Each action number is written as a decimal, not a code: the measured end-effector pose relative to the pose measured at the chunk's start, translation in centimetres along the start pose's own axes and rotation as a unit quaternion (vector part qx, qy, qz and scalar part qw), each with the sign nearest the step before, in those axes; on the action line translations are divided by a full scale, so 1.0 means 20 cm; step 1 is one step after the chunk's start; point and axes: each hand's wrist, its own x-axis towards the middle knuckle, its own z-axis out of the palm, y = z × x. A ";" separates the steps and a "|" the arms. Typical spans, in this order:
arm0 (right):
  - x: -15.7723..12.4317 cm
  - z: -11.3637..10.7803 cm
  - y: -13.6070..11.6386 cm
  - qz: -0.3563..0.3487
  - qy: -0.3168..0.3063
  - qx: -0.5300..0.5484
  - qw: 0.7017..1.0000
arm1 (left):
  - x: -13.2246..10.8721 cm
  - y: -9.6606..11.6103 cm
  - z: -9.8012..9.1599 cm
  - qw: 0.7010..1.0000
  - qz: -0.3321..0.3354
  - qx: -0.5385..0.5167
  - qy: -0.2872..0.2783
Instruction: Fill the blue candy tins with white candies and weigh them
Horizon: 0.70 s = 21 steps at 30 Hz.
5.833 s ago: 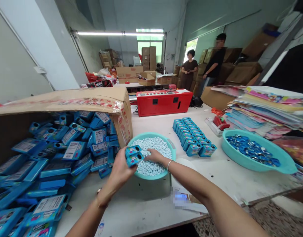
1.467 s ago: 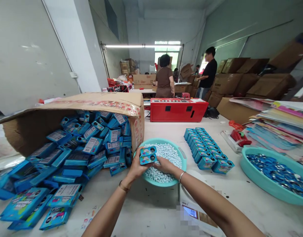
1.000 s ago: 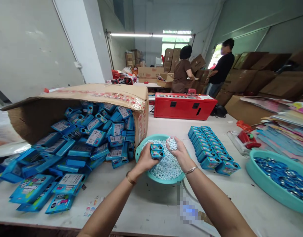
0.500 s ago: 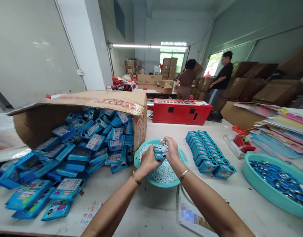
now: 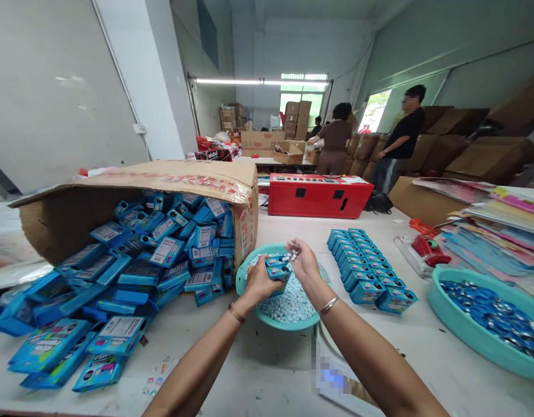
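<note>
Over a turquoise basin [image 5: 310, 322] filled with pale blue and white candies [image 5: 288, 304], my left hand [image 5: 260, 282] grips a small blue box [image 5: 277, 265], its top facing up. My right hand [image 5: 305, 262] is beside the box's right end, fingers curled around several candies, a few of which show at the fingertips. Some candies lie at the box's right end, by a dark round opening. Fingers partly hide the box's lower sides.
A tipped carton [image 5: 245, 231] spills many blue boxes [image 5: 167, 249] on the left. Blue boxes stand in rows [image 5: 358, 266] to the right. Beyond are a red machine [image 5: 319, 200], a turquoise tub [image 5: 449, 330] of blue-and-silver round pieces, and stacked printed sheets [image 5: 501, 231]. Two people stand farther back.
Fewer candies cover the box, and more of its top shows. My left hand has raised the box slightly; my right hand holds fewer candies. The people in the background have shifted.
</note>
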 end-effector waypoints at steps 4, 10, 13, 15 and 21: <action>0.10 -0.12 -0.02 0.034 0.020 -0.016 0.999 | -0.04 -0.08 -0.03 0.997 0.011 -0.077 -0.019; 0.17 -0.40 0.13 -0.040 -0.119 -0.417 0.900 | -0.11 -0.23 -0.08 0.971 0.058 -0.232 -0.013; 0.14 -0.46 0.21 -0.078 -0.237 -0.667 0.702 | -0.13 -0.28 -0.10 0.956 0.098 -0.275 -0.013; 0.11 -0.46 0.25 -0.080 -0.286 -0.779 0.553 | -0.13 -0.30 -0.09 0.948 0.119 -0.296 -0.008; 0.09 -0.46 0.32 -0.085 -0.320 -0.768 0.548 | -0.13 -0.31 -0.08 0.943 0.066 -0.327 -0.013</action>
